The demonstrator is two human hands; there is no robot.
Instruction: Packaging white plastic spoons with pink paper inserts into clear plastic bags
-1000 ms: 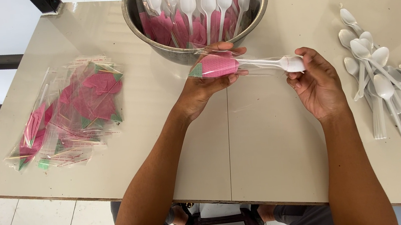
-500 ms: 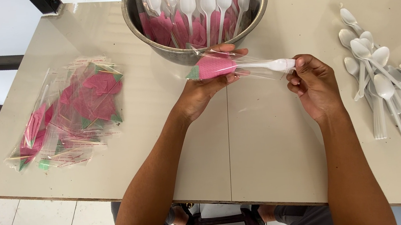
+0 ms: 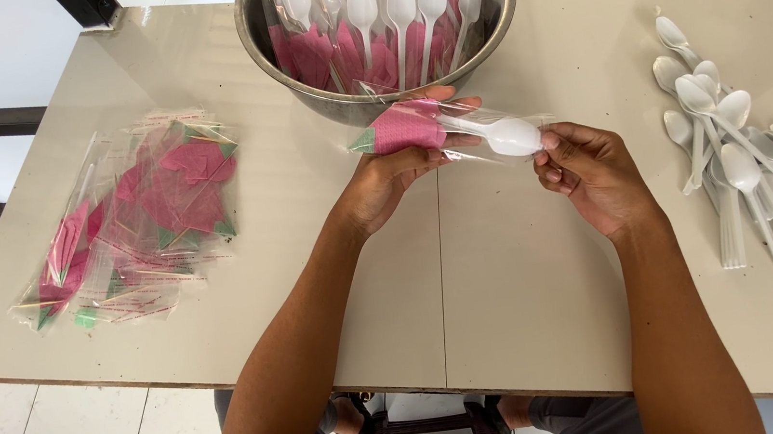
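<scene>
My left hand [image 3: 391, 173] holds a clear plastic sleeve [image 3: 454, 127] with a folded pink napkin [image 3: 405, 128] and a white plastic spoon [image 3: 498, 133] inside it, just in front of a steel bowl [image 3: 315, 99]. My right hand [image 3: 590, 170] pinches the sleeve's open end at the spoon's bowl. The spoon lies sideways, handle toward the napkin.
The steel bowl at the table's back holds several packed spoon-and-napkin sleeves [image 3: 384, 23]. A pile of sleeves with pink napkins [image 3: 135, 221] lies on the left. Loose white spoons [image 3: 739, 157] lie on the right. The beige table [image 3: 492, 292] ends near my lap.
My right hand has slid left along the sleeve toward the spoon's bowl, and the spoon sits a little deeper in the sleeve. My left hand keeps its hold.
</scene>
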